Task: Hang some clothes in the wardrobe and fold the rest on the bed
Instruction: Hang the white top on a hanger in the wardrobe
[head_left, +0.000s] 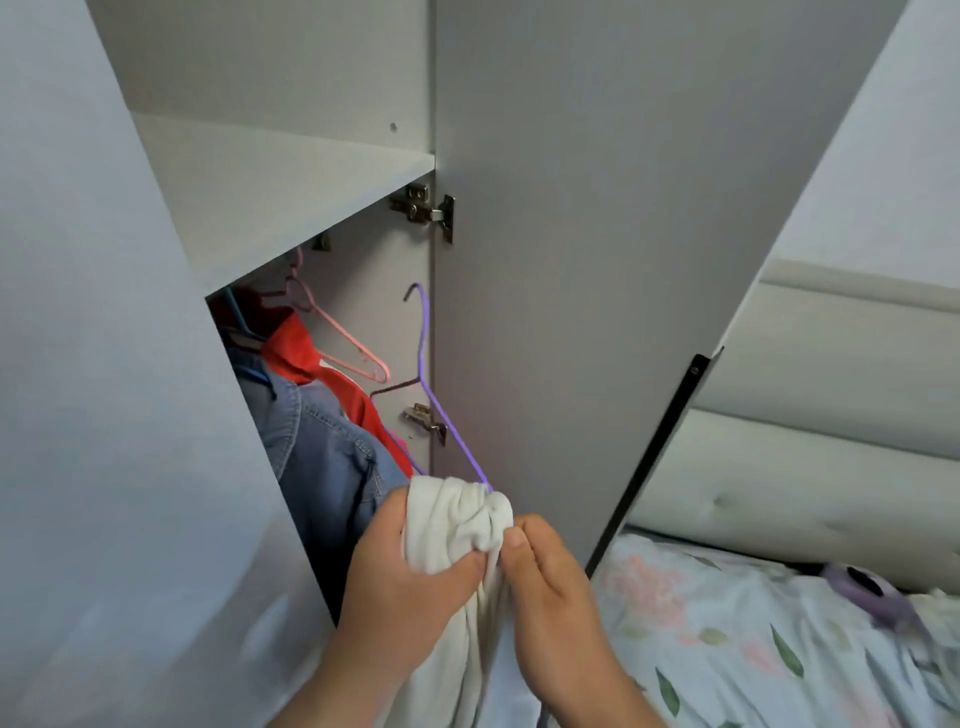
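Note:
A cream white garment is bunched over the lower end of a purple wire hanger, whose hook points up in front of the wardrobe opening. My left hand grips the bunched cloth from the left. My right hand pinches the cloth's right edge between thumb and fingers. The rest of the garment hangs down between my forearms. Inside the wardrobe a denim jacket and a red garment hang, with an empty pink hanger beside them.
The grey wardrobe door stands open just right of the hanger, with hinges on its inner edge. A bed with a floral cover lies at the lower right, a purple object on it. A padded headboard rises behind.

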